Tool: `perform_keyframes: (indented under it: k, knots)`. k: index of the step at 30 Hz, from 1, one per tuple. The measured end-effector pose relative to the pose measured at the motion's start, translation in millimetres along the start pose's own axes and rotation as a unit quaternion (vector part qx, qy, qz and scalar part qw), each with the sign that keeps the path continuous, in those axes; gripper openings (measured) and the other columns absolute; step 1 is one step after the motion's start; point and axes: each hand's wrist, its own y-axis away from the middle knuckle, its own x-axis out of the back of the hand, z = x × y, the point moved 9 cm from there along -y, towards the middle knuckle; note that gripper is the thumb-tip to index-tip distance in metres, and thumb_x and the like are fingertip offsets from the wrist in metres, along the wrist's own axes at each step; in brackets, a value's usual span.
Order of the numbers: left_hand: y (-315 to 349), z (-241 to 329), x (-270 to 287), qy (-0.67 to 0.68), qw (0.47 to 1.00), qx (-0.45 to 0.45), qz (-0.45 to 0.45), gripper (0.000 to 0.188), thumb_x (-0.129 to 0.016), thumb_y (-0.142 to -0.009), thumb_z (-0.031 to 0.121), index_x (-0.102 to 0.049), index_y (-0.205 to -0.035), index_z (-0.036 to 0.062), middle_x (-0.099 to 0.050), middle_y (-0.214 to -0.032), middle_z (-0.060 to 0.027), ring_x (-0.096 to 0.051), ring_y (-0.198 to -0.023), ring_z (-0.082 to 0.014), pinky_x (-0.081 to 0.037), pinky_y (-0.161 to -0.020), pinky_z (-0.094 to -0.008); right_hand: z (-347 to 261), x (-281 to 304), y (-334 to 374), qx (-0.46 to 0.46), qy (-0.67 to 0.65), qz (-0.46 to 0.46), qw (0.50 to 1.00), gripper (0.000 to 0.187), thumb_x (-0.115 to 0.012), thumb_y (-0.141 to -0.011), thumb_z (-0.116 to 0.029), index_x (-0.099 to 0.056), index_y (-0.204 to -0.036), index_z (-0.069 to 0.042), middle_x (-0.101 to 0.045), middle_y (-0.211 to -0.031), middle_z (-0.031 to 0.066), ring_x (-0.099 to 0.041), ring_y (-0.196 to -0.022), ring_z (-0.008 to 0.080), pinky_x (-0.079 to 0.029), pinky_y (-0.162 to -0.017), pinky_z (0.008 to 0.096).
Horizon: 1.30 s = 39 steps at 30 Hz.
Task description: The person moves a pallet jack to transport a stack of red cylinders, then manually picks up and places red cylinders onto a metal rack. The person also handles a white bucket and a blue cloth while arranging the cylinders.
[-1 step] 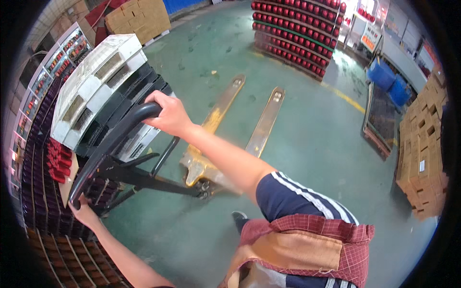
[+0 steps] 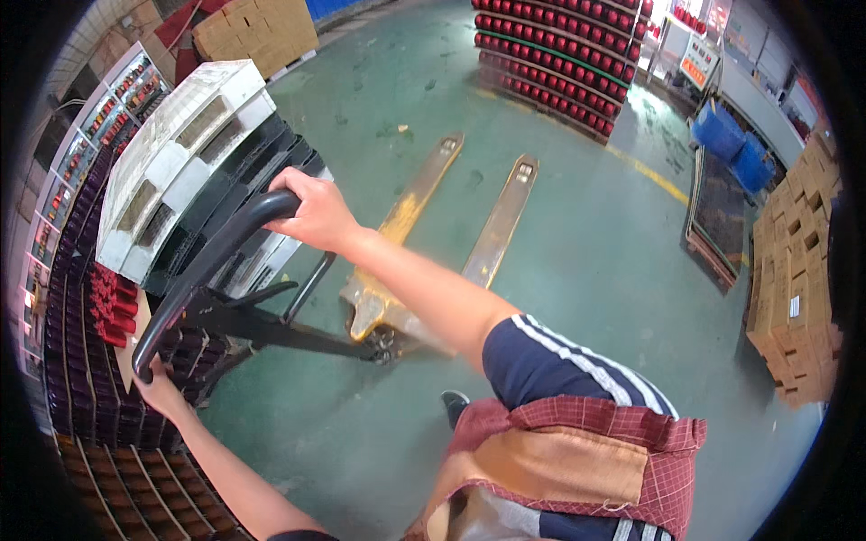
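Note:
Both of my hands grip the black looped handle of a yellow pallet jack. My right hand is closed round the handle's far end, its arm reaching across in front of me. At the near end my left hand is wrapped on the bar, some of its fingers hidden. A dark shaft runs from the handle down to the worn yellow base. Two bare forks stretch away over the green floor, carrying nothing.
White and black plastic pallets are stacked left, beside racks of dark items and red pieces. A tall stack of red cylindrical items stands far ahead. Cardboard boxes, blue barrels and a leaning flat panel line the right.
The forks and surroundings have shifted very slightly in view, and my shoe shows a little more. Both hands keep their hold on the handle.

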Motion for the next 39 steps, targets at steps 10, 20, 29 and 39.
perform_keyframes:
  k: [10, 20, 29, 39]
  knots:
    - [-281.9, -237.9, -250.5, 0.008, 0.977, 0.114, -0.18, 0.023, -0.067, -0.086, 0.004, -0.062, -0.108, 0.0015, -0.067, -0.091, -0.0049, -0.061, -0.07, -0.0127, -0.05, -0.064, -0.0239, 135.4, -83.4, -99.5, -0.044, 0.017, 0.007, 0.999, 0.047, -0.083, -0.071, -0.033, -0.055, -0.097, -0.005, -0.063, -0.08, 0.0146, -0.065, -0.074, 0.0325, -0.05, -0.065, 0.0379]
    - [-446.0, -372.0, -695.8, 0.473, 0.749, 0.349, -0.306, 0.031, -0.05, -0.095, 0.027, -0.063, -0.107, 0.0016, -0.065, -0.106, -0.0135, -0.061, -0.098, -0.0296, -0.049, -0.089, -0.0428, 218.6, -140.3, -166.6, -0.108, 0.105, 0.035, 0.988, 0.048, -0.082, -0.075, -0.033, -0.057, -0.102, -0.003, -0.061, -0.092, 0.0109, -0.063, -0.082, 0.0263, -0.05, -0.073, 0.0358]
    - [-381.0, -198.6, -982.2, 0.461, 0.726, 0.193, -0.472, 0.023, -0.066, -0.084, 0.004, -0.059, -0.106, 0.0016, -0.065, -0.088, -0.0085, -0.066, -0.074, -0.0215, -0.054, -0.063, -0.0332, 299.3, -57.1, -232.5, -0.123, 0.2, 0.156, 0.959, 0.05, -0.081, -0.076, -0.033, -0.054, -0.105, -0.002, -0.06, -0.083, 0.0141, -0.062, -0.072, 0.0283, -0.049, -0.065, 0.035]
    - [-170.1, 73.2, -1193.5, 0.407, 0.689, 0.039, -0.598, 0.034, -0.069, -0.082, 0.017, -0.058, -0.109, -0.0009, -0.063, -0.08, -0.0092, -0.061, -0.065, -0.0194, -0.047, -0.057, -0.0341, 337.9, 41.7, -263.5, -0.208, 0.335, 0.257, 0.882, 0.059, -0.081, -0.078, -0.033, -0.048, -0.115, -0.002, -0.06, -0.086, 0.0176, -0.065, -0.075, 0.0282, -0.051, -0.067, 0.0366]
